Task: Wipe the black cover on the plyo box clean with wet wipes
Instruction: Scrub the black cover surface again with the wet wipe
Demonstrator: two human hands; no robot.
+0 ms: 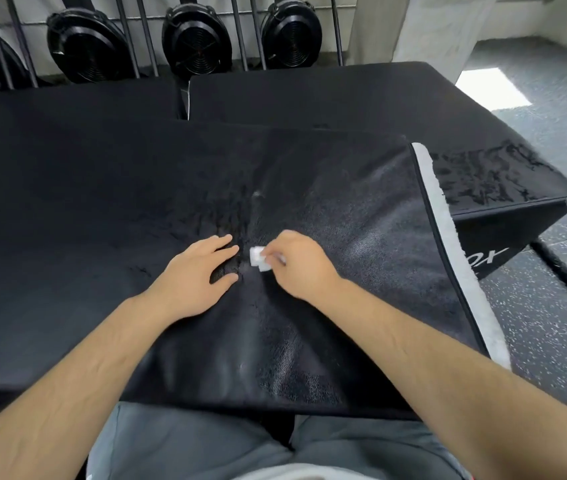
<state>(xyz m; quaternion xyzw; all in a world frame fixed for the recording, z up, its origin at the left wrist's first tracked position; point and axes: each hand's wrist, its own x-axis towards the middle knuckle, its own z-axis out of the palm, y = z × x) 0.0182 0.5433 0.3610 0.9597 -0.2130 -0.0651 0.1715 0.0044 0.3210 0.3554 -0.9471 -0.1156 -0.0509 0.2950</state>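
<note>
The black cover (327,209) lies spread over the raised surface before the person, grey lining showing along its right edge. A plyo box (503,223) with a wet-streaked top sits lower at the right. The left grip (195,271) presses flat on the cover, fingers straight. Just beside it, the right grip (296,265) pinches a folded wet wipe (258,258) against the cover.

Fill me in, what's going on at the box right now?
A person is wiping the black textured plyo-box cover. The right-hand grip pinches a small folded white wet wipe against the cover's middle. The left-hand grip lies flat on the cover just beside it, fingers straight. Shiny streaks show around the wipe, so cleaning is under way.
</note>
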